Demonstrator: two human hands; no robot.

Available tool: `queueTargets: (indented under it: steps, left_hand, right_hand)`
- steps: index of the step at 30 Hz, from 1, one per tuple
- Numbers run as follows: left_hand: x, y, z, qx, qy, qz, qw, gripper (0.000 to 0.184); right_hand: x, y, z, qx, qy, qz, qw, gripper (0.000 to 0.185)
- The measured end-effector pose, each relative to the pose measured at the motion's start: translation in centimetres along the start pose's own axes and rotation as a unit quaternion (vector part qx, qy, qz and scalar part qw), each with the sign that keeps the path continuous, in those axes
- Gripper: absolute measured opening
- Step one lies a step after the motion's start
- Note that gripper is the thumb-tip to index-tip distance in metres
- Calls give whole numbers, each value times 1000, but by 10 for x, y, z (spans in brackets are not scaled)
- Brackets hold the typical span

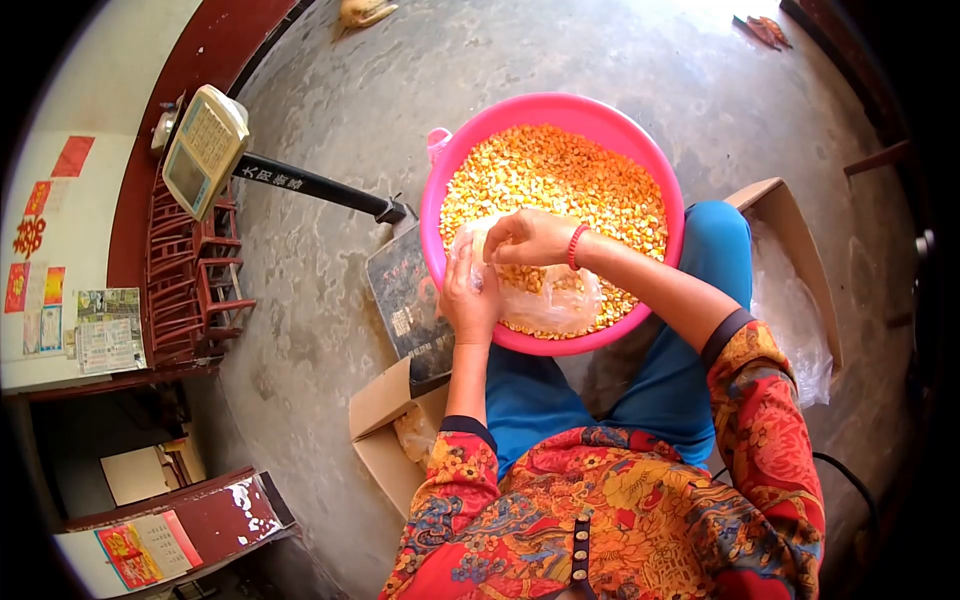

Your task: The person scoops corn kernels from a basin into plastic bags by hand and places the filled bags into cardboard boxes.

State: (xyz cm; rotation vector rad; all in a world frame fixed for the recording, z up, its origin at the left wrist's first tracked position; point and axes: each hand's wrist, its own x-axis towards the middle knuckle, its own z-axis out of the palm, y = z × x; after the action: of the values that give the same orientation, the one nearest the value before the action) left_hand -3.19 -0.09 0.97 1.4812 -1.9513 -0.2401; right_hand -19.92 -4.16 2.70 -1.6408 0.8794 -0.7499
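Observation:
A large pink basin of yellow corn kernels stands before my knees. Over its left side, my left hand has its fingers wrapped round the gathered end of a clear plastic bag. The rest of the bag lies over the kernels and looks partly filled with them. My right hand, with a red bracelet at the wrist, is bent in a pinch at the top of the bag, close to my left fingertips. The exact grip of those fingers is too small to tell.
Left of the basin is a scale platform with a display on a black post. One cardboard box sits at lower left; another, with plastic bags, is at right. Red chairs are stacked by the wall.

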Motion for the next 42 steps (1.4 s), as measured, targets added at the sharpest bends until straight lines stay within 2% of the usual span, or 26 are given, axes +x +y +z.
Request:
queueTargets:
  steps: [1, 4, 5, 6, 8, 10, 11, 12, 14, 17, 20, 21, 22, 24, 26, 28, 33, 35, 36, 38, 40, 42]
  left_hand:
    - [1, 0, 0, 4, 1, 8, 1000, 39]
    - [1, 1, -1, -3, -1, 8, 1000, 38]
    - [0, 2, -2, -12, -4, 1, 1000, 38]
    - [0, 2, -2, -12, -4, 1, 1000, 38]
    - [-1, 0, -1, -36, 8, 2, 999, 37]
    - [-2, -7, 2, -42, 13, 8, 999, 37]
    - [-2, -8, 3, -49, 20, 14, 998, 37]
    - [-1, -7, 2, -51, 18, 16, 998, 37]
    - [-1, -5, -1, -47, 12, 13, 999, 38]
    - [-2, -5, -1, -45, 11, 7, 999, 38]
    - [-2, -5, 0, -32, 16, 11, 999, 39]
    - [-2, -5, 0, -32, 17, 11, 999, 39]
    - [-2, -6, 0, -30, 19, 14, 999, 39]
    - [-2, -6, 0, -28, 21, 16, 999, 39]
    - [-2, -6, 0, -26, 20, 16, 999, 39]
    - [-2, -5, 1, -30, 20, 14, 999, 39]
    - [-2, -3, 0, -30, 19, 13, 999, 39]
    - [-2, -4, 0, -30, 19, 14, 999, 39]
    - [-2, -4, 0, -30, 19, 14, 999, 39]
    - [-2, -3, -1, -29, 15, 10, 999, 39]
    - [-2, -2, -2, -32, 15, 11, 999, 39]
    - [-2, -3, -2, -35, 16, 13, 999, 39]
  right_hand:
    - [-2, -2, -6, -90, -32, -11, 995, 16]
    - [-2, -3, -18, -90, -27, -68, 993, 15]
    - [-1, -6, -25, -62, -19, -57, 996, 15]
    - [0, -8, -29, 26, 17, -29, 999, 17]
    - [0, -15, -45, 77, 86, 43, 992, 16]
    - [8, 13, -61, -26, 160, -24, 986, 17]
    - [8, 31, -66, -141, 222, -25, 964, 18]
    - [5, 43, -74, -214, 215, 31, 952, 20]
    - [0, 60, -77, -358, 235, 76, 900, 27]
    - [-2, 76, -72, -396, 282, 105, 867, 32]
    - [-3, 88, -63, -434, 240, 123, 860, 36]
    - [-3, 87, -59, -385, 244, 106, 884, 34]
    - [-4, 87, -55, -385, 245, 105, 883, 34]
    - [-6, 82, -47, -356, 179, 32, 917, 32]
    - [-11, 71, -44, -369, 174, 20, 913, 27]
    - [-13, 64, -45, -365, 109, 1, 925, 24]
    - [-11, 61, -43, -308, 151, -2, 939, 20]
    - [-7, 61, -44, -182, 181, 85, 963, 23]
    - [-4, 68, -46, -181, 180, 85, 963, 23]
    - [5, 91, -48, 56, 221, 106, 968, 26]
    - [4, 84, -52, 49, 245, 100, 963, 28]
    - [-2, 68, -58, 191, 230, 222, 928, 26]
